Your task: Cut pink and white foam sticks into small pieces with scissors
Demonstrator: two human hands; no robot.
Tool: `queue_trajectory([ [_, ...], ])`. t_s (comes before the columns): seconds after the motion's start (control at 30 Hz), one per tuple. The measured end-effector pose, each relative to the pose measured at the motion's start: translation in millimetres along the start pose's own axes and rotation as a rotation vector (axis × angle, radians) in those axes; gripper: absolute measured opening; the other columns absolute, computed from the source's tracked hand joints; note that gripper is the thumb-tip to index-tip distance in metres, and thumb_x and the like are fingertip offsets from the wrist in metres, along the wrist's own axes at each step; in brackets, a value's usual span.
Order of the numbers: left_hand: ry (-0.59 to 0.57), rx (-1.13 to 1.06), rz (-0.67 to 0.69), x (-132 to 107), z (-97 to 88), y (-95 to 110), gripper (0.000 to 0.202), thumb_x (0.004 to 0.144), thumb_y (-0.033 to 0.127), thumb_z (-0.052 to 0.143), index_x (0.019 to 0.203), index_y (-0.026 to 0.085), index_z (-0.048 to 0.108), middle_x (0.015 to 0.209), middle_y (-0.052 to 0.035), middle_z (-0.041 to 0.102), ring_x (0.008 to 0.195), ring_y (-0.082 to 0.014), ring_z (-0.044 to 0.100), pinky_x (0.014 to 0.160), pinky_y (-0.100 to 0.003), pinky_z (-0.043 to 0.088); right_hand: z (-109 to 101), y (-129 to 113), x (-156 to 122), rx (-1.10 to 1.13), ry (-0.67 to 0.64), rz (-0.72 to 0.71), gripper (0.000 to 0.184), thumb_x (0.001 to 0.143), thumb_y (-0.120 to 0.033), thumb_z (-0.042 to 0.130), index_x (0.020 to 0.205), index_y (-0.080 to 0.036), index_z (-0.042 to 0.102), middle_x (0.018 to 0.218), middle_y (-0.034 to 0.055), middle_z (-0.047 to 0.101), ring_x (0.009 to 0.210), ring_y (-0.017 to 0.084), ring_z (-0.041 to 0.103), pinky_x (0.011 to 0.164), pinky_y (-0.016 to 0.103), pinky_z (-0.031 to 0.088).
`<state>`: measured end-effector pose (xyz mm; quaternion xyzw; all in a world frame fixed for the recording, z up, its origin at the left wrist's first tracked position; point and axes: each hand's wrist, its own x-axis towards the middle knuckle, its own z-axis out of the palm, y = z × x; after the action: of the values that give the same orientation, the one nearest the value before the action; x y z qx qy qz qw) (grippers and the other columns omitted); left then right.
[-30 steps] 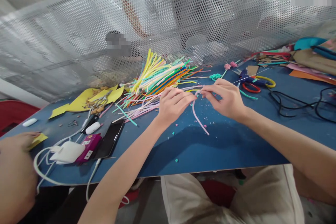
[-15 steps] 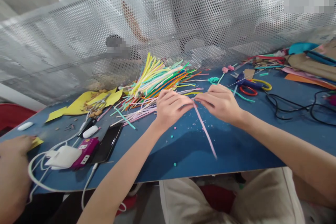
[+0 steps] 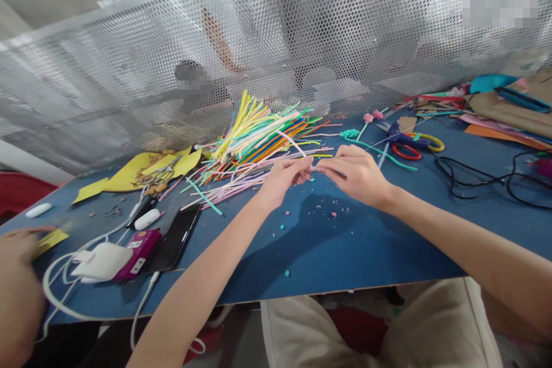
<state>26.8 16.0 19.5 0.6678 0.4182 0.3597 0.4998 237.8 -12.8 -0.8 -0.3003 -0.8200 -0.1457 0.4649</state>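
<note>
Between my two hands is a pale pink pipe cleaner (image 3: 294,142), its free length pointing up and away to the left. My left hand (image 3: 287,180) pinches it between thumb and fingers. Close beside, my right hand (image 3: 356,171) has its fingertips closed on the pipe cleaner's near end; the exact spot is partly hidden by the fingers. Behind my hands lies a large bundle of coloured pipe cleaners (image 3: 259,135), with loose lilac ones (image 3: 228,190) spread in front of it. Small pink and teal bits dot the blue table (image 3: 319,264) below.
Scissors with red and yellow handles (image 3: 407,141), a twisted teal piece (image 3: 349,134) and black cable (image 3: 461,181) lie right. Left are a phone (image 3: 175,238), a white charger (image 3: 103,261), yellow paper (image 3: 125,175) and another person's hand (image 3: 19,250). A perforated metal screen (image 3: 276,29) stands behind.
The pink pipe cleaner's free length, which hung down toward me, now points up and away. My left hand has turned and shifted slightly lower; the right hand has moved slightly.
</note>
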Motion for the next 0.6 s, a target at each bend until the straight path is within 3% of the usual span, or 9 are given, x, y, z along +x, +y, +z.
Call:
queue_trajectory([
  [0.17, -0.036, 0.025, -0.010, 0.0, 5.9, -4.8, 0.050, 0.088, 0.065, 0.061, 0.073, 0.017, 0.062, 0.059, 0.0008, 0.055, 0.052, -0.0084, 0.048, 0.051, -0.025, 0.039, 2.0, 4.0, -4.4, 0.005, -0.014, 0.021, 0.019, 0.098, -0.026, 0.060, 0.104, -0.023, 0.078, 0.074, 0.0025, 0.071, 0.072, 0.018, 0.056, 0.072, 0.034, 0.048],
  [0.23, 0.043, 0.093, 0.070, -1.8, 8.4, -4.9, 0.050, 0.086, 0.065, 0.063, 0.069, 0.018, 0.056, 0.056, 0.0031, 0.050, 0.051, -0.0082, 0.045, 0.050, -0.025, 0.036, 2.7, 5.1, -5.2, 0.021, -0.001, 0.024, 0.018, 0.097, -0.026, 0.061, 0.102, -0.022, 0.078, 0.073, 0.0026, 0.071, 0.071, 0.017, 0.056, 0.071, 0.034, 0.048],
  [0.3, 0.229, 0.238, 0.252, -3.9, 9.0, -5.7, 0.047, 0.085, 0.063, 0.066, 0.071, 0.020, 0.054, 0.060, 0.0036, 0.052, 0.053, -0.0086, 0.046, 0.051, -0.026, 0.037, 3.0, 5.8, -5.1, 0.041, 0.013, 0.038, 0.017, 0.097, -0.025, 0.062, 0.099, -0.021, 0.078, 0.073, 0.0028, 0.071, 0.070, 0.017, 0.057, 0.070, 0.033, 0.048],
  [0.4, 0.484, 0.539, 0.680, -7.2, 4.0, -8.5, 0.027, 0.090, 0.047, 0.069, 0.084, 0.021, 0.063, 0.078, -0.0004, 0.065, 0.069, -0.0117, 0.058, 0.064, -0.028, 0.046, 2.6, 6.3, -3.8, 0.072, 0.013, 0.088, 0.017, 0.097, -0.024, 0.062, 0.098, -0.021, 0.078, 0.075, 0.0022, 0.073, 0.070, 0.017, 0.058, 0.070, 0.033, 0.049],
  [0.47, 0.495, 0.767, 0.954, -8.9, -2.2, -11.0, 0.010, 0.091, 0.033, 0.071, 0.098, 0.026, 0.069, 0.093, -0.0013, 0.073, 0.085, -0.0141, 0.063, 0.078, -0.031, 0.048, 2.2, 6.6, -3.1, 0.083, 0.009, 0.117, 0.017, 0.097, -0.024, 0.061, 0.099, -0.021, 0.078, 0.076, 0.0019, 0.074, 0.070, 0.017, 0.058, 0.070, 0.032, 0.050],
  [0.53, 0.451, 0.974, 1.119, -9.8, -8.0, -13.4, 0.024, 0.088, 0.027, 0.075, 0.111, 0.033, 0.070, 0.101, 0.0014, 0.076, 0.090, -0.0151, 0.063, 0.082, -0.033, 0.047, 2.1, 6.7, -3.1, 0.086, 0.001, 0.135, 0.017, 0.097, -0.024, 0.061, 0.100, -0.021, 0.078, 0.077, 0.0021, 0.075, 0.071, 0.017, 0.058, 0.069, 0.032, 0.050],
  [0.6, 0.426, 1.105, 1.178, -9.6, -11.8, -15.6, 0.034, 0.087, 0.027, 0.076, 0.119, 0.036, 0.068, 0.103, 0.0034, 0.077, 0.087, -0.0155, 0.063, 0.080, -0.034, 0.045, 2.3, 6.4, -3.6, 0.094, -0.005, 0.149, 0.018, 0.097, -0.024, 0.060, 0.100, -0.021, 0.078, 0.077, 0.0024, 0.075, 0.072, 0.017, 0.059, 0.068, 0.032, 0.050],
])
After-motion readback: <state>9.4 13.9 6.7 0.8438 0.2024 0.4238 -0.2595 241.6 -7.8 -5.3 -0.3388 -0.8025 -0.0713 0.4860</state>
